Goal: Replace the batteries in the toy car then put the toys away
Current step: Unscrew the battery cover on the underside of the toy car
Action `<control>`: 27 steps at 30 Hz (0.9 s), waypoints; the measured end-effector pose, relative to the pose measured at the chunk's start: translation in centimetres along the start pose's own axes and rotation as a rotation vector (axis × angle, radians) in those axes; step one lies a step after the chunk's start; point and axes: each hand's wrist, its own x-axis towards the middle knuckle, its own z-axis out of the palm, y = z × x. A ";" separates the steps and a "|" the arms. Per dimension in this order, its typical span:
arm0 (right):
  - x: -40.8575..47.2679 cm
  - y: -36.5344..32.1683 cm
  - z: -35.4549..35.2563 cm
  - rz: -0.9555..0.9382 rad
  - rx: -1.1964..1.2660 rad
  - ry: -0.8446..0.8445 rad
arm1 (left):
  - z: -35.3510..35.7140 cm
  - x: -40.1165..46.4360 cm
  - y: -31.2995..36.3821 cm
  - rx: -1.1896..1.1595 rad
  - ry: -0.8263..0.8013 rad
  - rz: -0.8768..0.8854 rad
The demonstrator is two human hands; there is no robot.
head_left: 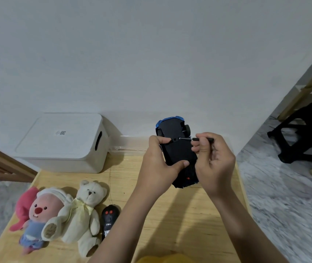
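A blue toy car (176, 147) is held upside down above the wooden table (180, 224), its black underside facing me. My left hand (158, 166) grips the car's left side, thumb on the underside. My right hand (215, 162) pinches a small black screwdriver (202, 139), whose thin metal tip touches a screw near the middle of the underside. A black remote control (109, 219) with two red buttons lies on the table at the lower left, its thin antenna wire running up the table.
A white lidded storage box (64, 143) stands at the table's back left. A pink plush toy (37, 211) and a cream teddy bear (85, 211) lie at the front left. A black stool (303, 133) stands on the marble floor to the right.
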 end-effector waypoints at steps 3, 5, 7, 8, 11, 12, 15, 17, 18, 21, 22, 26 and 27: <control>0.3 -0.2 0.0 -0.087 -0.094 -0.034 | -0.1 -0.2 -0.1 0.018 -0.009 0.007; 0.7 -0.5 -0.1 -0.179 -0.183 -0.076 | -0.1 -0.3 -0.2 0.036 -0.015 0.017; 1.2 -0.7 -0.1 -0.234 -0.233 -0.128 | -0.2 -0.4 -0.3 0.044 -0.019 0.013; 1.5 -0.8 -0.2 -0.245 -0.238 -0.159 | -0.2 -0.5 -0.4 0.045 -0.021 0.009; 2.1 -0.8 -0.6 -0.205 -0.188 -0.280 | -0.5 -0.7 -0.6 0.059 -0.027 0.005; 2.3 -0.9 -0.7 -0.173 -0.161 -0.326 | -0.7 -0.7 -0.7 0.063 -0.031 0.004; 3.0 -1.1 -1.3 -0.088 -0.100 -0.431 | -1.0 -0.8 -0.8 0.081 -0.054 -0.004; 3.5 -1.2 -1.6 -0.052 -0.096 -0.464 | -1.1 -0.9 -0.9 0.080 -0.075 -0.009; 3.7 -1.2 -1.8 -0.038 -0.095 -0.473 | -1.1 -0.9 -0.9 0.076 -0.081 -0.010; 3.9 -1.5 -2.0 -0.027 -0.093 -0.497 | -1.0 -1.1 -0.9 0.069 -0.080 -0.012; 3.9 -1.6 -2.0 -0.039 -0.102 -0.509 | -0.9 -1.1 -0.9 0.066 -0.076 -0.014; 3.7 -2.0 -2.0 -0.116 -0.147 -0.568 | -1.0 -1.3 -0.9 0.056 -0.060 -0.007; 3.8 -2.0 -2.1 -0.128 -0.150 -0.570 | -1.1 -1.3 -0.8 0.058 -0.059 -0.004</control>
